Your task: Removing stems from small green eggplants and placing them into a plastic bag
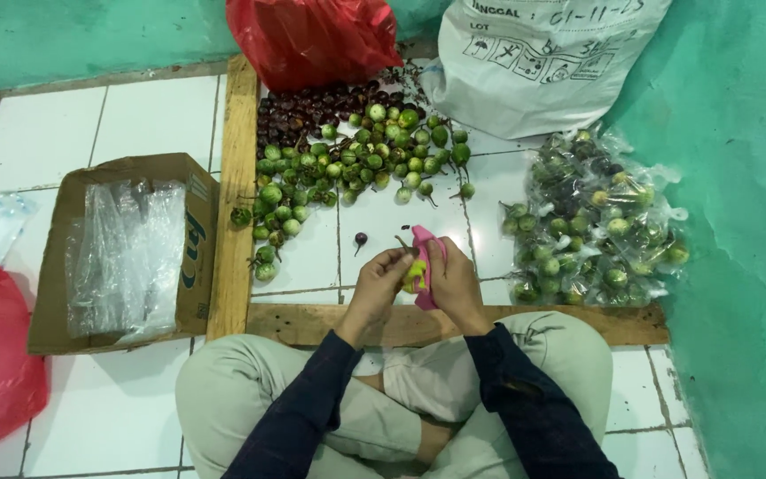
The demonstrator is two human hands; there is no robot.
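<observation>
Centre of frame, left hand [381,277] pinching small green fruit [413,273], right hand [454,279] closed around pink tool [425,257], loose green fruit pile [347,168] above on tiled floor [135,124], bagged fruit [591,222] at right

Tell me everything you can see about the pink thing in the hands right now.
The pink cloth looks like soft fabric or thin plastic, bright pink, crumpled and folded rather than flat. It stands roughly upright between the two hands, above the wooden frame's front edge. The right hand wraps it from the right side; the left hand presses a small green round fruit against its left face. Its upper tip pokes out above the fingers. What lies inside the folds is hidden.
</observation>
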